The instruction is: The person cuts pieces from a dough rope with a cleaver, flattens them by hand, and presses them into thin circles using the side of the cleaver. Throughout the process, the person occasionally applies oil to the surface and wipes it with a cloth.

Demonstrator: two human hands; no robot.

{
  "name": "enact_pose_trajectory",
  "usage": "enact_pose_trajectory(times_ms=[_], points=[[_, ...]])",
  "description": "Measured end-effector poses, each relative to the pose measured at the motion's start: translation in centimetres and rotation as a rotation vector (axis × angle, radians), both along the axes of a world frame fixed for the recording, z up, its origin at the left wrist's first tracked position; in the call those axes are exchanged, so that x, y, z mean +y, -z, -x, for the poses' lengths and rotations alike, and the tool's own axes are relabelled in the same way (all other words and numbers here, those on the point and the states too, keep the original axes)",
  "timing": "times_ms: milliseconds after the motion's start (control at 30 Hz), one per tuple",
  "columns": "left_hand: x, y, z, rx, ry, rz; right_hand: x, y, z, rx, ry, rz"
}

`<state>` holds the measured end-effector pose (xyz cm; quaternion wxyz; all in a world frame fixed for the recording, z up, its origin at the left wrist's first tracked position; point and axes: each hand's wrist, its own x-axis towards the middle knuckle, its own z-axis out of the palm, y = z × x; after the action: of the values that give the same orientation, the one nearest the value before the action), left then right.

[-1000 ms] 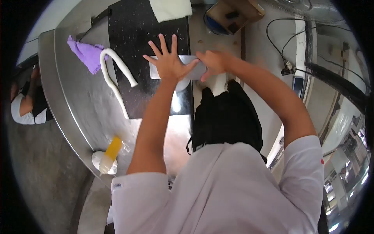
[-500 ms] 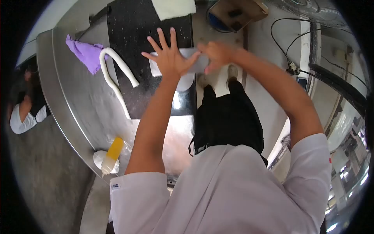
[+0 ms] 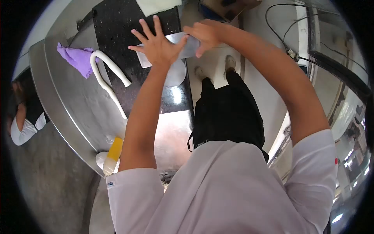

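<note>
My left hand [image 3: 160,48] lies spread over a flat, shiny metal plate [image 3: 144,60] on the black board. Its fingers point away from me, and its palm hides part of the plate. Fingers of my right hand [image 3: 204,36] are closed round the plate's right end, beyond the board's edge. A pale, thin round disc [image 3: 176,73] shows on the board just below the plate, its upper part hidden. Left of my hands, a long white rope-like strip [image 3: 117,71] lies bent in a hook, partly off the board.
A purple cloth [image 3: 78,61] lies left of the black board [image 3: 117,29]. An off-white cloth [image 3: 157,5] lies at its far end. A bottle of yellow liquid [image 3: 114,152] rests by my left elbow. Another person's sleeve [image 3: 24,132] shows at far left.
The view has shifted, so board, cloths and strip appear higher and farther left. Both hands stay at the plate, which now sits more tilted. More of the round disc shows.
</note>
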<state>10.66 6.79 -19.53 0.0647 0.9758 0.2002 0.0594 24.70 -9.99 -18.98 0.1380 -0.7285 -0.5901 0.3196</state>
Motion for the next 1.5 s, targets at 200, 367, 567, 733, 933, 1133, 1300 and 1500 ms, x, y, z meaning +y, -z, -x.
enact_pose_trajectory(times_ms=[200, 367, 567, 733, 933, 1133, 1300, 1500], points=[[-0.3, 0.6, 2.3, 0.050, 0.146, 0.024, -1.2, -0.3, 3.6, 0.144, 0.046, 0.154], [0.2, 0.7, 0.0, 0.017, 0.107, -0.014, -0.8, 0.1, 1.0, 0.057, 0.052, 0.032], [2.1, 0.8, 1.6, -0.013, 0.350, -0.005, -1.3, 0.3, 5.4, 0.253, 0.115, 0.019], [3.9, 0.8, 3.8, 0.007, 0.544, 0.053, -0.8, -0.1, 10.3, 0.292, 0.264, 0.055], [5.9, -0.1, -1.2, -0.054, 0.624, -0.016, 1.5, -1.1, 6.5, 0.151, 0.333, -0.028], [4.7, 0.4, 0.9, -0.078, 0.713, 0.030, -0.8, 1.8, 10.7, 0.211, 0.397, -0.085], [5.4, -3.5, -2.6, 0.144, 0.448, -0.238, 2.3, 2.4, 4.1, -0.041, 0.340, -0.326], [6.5, -3.3, 1.7, -0.178, 0.677, 0.083, 3.0, -2.0, 3.5, 0.232, 0.703, -0.193]])
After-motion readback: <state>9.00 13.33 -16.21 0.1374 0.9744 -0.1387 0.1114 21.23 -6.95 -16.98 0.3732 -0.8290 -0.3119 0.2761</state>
